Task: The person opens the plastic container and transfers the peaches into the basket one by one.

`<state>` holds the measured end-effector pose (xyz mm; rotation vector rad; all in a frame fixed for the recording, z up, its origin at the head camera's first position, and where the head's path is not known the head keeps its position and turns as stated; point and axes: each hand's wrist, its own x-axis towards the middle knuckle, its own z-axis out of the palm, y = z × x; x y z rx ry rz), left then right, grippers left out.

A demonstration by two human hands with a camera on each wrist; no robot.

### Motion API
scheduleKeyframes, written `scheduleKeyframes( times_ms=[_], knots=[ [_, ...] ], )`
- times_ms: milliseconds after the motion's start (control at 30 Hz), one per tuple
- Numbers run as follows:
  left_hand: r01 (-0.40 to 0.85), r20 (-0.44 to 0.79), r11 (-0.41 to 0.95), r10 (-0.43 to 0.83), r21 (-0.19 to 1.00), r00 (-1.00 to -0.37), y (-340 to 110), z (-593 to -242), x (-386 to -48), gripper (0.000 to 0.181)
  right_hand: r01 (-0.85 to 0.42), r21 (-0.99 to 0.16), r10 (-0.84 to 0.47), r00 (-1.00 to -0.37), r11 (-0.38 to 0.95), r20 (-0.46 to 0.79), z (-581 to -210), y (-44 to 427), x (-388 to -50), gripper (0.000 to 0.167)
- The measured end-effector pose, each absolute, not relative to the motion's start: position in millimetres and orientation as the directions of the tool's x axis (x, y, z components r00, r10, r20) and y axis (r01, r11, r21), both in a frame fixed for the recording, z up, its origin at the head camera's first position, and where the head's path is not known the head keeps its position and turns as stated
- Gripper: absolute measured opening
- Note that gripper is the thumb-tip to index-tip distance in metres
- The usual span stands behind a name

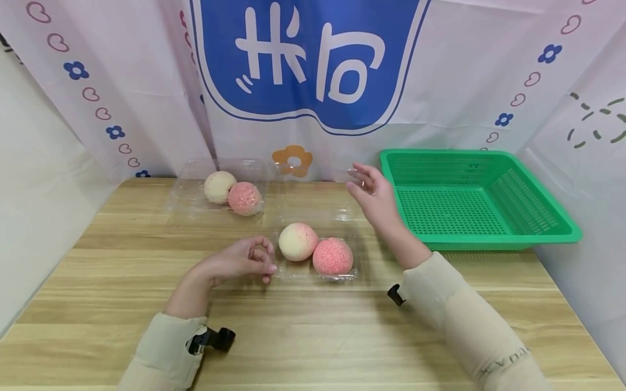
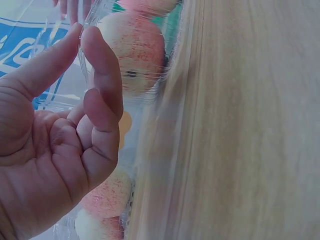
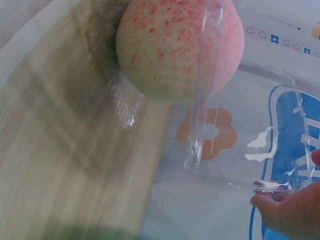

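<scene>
An uncovered clear plastic container (image 1: 293, 277) holds a cream-and-pink ball (image 1: 297, 241) and a speckled pink ball (image 1: 333, 257). My left hand (image 1: 239, 260) pinches its front left edge between thumb and index finger; the left wrist view shows this hand (image 2: 65, 130) with its other fingers curled. The raised clear lid (image 1: 313, 203) stands behind the balls. At the lid's upper right corner, my right hand (image 1: 376, 198) grips the edge. In the right wrist view that hand (image 3: 295, 212) is partly cut off, near a large ball (image 3: 175, 50) seen through plastic.
A second clear container (image 1: 186, 190), at the back left, holds a cream ball (image 1: 218, 187) and a pink ball (image 1: 245, 198). To the right stands a green perforated basket (image 1: 489, 239). A printed white cloth (image 1: 450, 81) hangs behind the wooden table (image 1: 313, 336).
</scene>
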<state>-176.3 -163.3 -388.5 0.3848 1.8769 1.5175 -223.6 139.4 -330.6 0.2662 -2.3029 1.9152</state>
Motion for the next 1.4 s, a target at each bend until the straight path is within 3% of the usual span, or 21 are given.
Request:
scheduleKeyframes(
  times_ms=[433, 800, 1133, 1400],
  knots=[
    [-0.209, -0.332, 0.265, 0.615, 0.941, -0.715, -163.7, -388.4, -178.0, 0.029, -0.019, -0.978, -0.022, -1.000, 0.205, 0.015, -343.4, 131.1, -227.4, 0.070],
    [-0.206, -0.337, 0.279, 0.599, 0.938, -0.726, -164.1, -387.8, -175.4, 0.026, 0.036, -0.958, -0.145, -0.986, 0.285, -0.080, -371.5, 138.8, -225.0, 0.089],
    [-0.199, -0.331, 0.276, 0.602, 0.940, -0.726, -164.2, -389.8, -174.0, 0.029, 0.012, -0.940, -0.204, -0.975, 0.340, -0.086, -384.0, 140.5, -232.4, 0.098],
    [-0.210, -0.339, 0.277, 0.595, 0.938, -0.729, -162.8, -389.0, -173.6, 0.029, 0.072, -0.966, -0.240, -0.962, 0.248, -0.133, -391.6, 145.0, -237.7, 0.097]
  ],
)
